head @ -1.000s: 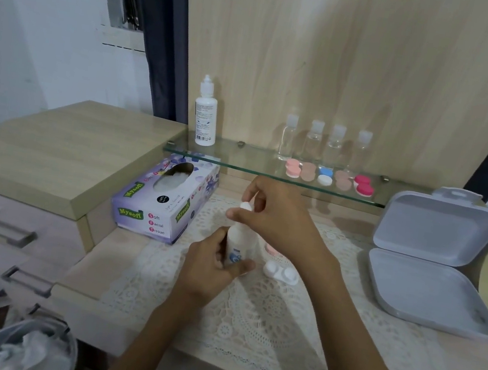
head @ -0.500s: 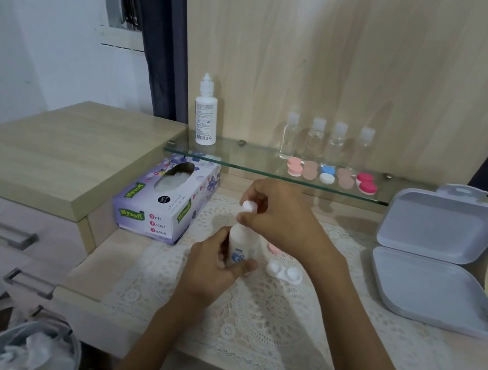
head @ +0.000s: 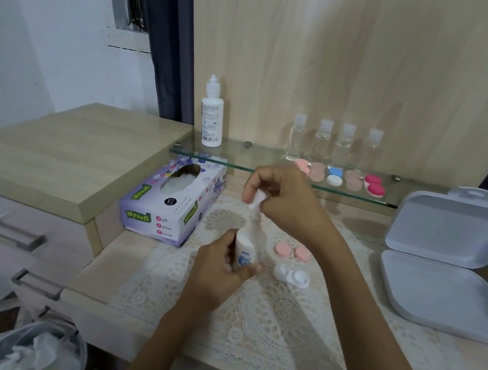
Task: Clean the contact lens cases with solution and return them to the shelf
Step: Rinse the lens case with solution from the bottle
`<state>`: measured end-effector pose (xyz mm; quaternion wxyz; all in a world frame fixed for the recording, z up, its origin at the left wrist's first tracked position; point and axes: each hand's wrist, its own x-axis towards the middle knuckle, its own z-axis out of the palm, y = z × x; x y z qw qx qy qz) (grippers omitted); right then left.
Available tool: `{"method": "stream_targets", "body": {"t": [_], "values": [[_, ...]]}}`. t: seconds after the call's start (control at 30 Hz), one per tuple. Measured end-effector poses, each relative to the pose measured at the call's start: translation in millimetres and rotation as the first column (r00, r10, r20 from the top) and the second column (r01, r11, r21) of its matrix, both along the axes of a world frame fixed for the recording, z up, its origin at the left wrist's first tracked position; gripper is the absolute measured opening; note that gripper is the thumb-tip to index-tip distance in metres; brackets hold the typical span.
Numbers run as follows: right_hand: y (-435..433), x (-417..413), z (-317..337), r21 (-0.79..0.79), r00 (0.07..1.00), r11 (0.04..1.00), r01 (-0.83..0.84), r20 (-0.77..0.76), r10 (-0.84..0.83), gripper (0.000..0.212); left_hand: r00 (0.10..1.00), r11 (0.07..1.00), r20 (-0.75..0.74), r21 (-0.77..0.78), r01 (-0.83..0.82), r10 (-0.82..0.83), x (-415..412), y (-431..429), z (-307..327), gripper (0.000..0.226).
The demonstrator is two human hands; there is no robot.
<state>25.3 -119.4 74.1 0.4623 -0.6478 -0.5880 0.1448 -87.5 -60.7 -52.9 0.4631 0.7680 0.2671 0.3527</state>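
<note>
Fingers of my right hand (head: 290, 208) pinch the small white cap (head: 256, 198), now lifted off the white plastic solution bottle (head: 244, 250) my left hand (head: 215, 276) grips; rinsing next.

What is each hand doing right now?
Left hand: grips the small solution bottle.
Right hand: pinches the bottle's white cap.

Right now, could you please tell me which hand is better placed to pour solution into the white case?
Left, probably. The left hand has its grip round the bottle, and the white case lies just right of it. The right hand is busy pinching the cap.
</note>
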Motion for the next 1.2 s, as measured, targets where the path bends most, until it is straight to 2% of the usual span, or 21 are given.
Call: {"method": "stream_targets", "body": {"t": [0.07,0.13,0.33,0.43,0.5,0.63,0.77,0.9,1.0,1.1,1.2], "values": [[3.1,8.9,-0.5,0.062,0.993,0.994,0.087,-0.082,-0.082,0.041,1.000,1.000,-0.005,0.017,0.000,0.000,-0.5,0.7,-0.5,0.041],[8.9,20.5,-7.2,0.036,0.984,0.986,0.161,-0.085,-0.157,0.036,1.000,1.000,-0.008,0.023,-0.012,0.013,-1.4,0.4,0.1,0.042],[33.3,41.2,-61.6,-0.229,0.975,0.956,0.185,0.165,-0.149,0.027,0.999,0.999,0.014,0.013,-0.042,0.041,-1.7,0.2,2.2,0.046],[37.0,39.3,-82.4,-0.240,0.947,0.945,0.223,0.285,-0.150,0.021,0.998,0.998,0.008,0.014,-0.055,0.055,-1.4,1.2,0.7,0.048],[36.9,39.5,-90.3,-0.243,0.936,0.939,0.245,0.314,-0.163,0.021,0.998,0.998,0.009,0.004,-0.058,0.058,-1.3,2.2,-0.5,0.048],[33.1,47.8,-91.3,-0.232,0.955,0.947,0.223,0.244,-0.165,0.025,0.998,0.998,0.021,-0.006,-0.065,0.065,-1.7,3.4,-1.4,0.046],[13.3,45.2,-69.0,-0.054,0.982,0.981,0.189,0.018,-0.188,0.019,0.998,0.998,0.026,-0.012,-0.062,0.062,-2.2,4.0,-2.3,0.046],[-18.1,40.5,-62.6,0.028,0.982,0.983,0.183,-0.048,-0.182,0.014,0.998,0.998,0.032,-0.012,-0.054,0.055,-3.4,4.4,-3.8,0.046],[-46.7,46.2,-76.3,-0.002,0.970,0.970,0.243,-0.022,-0.243,0.015,0.996,0.998,0.056,0.002,-0.069,0.068,-4.8,4.0,-4.7,0.047],[-72.8,50.5,-93.1,-0.104,0.945,0.940,0.326,0.051,-0.322,0.022,0.994,0.998,0.082,0.003,-0.065,0.065,-5.0,2.5,-2.5,0.044],[-86.1,44.2,-105.9,-0.167,0.931,0.918,0.361,0.004,-0.365,0.032,0.992,0.999,0.114,-0.013,-0.049,0.051,-4.7,0.7,0.3,0.042]]}}
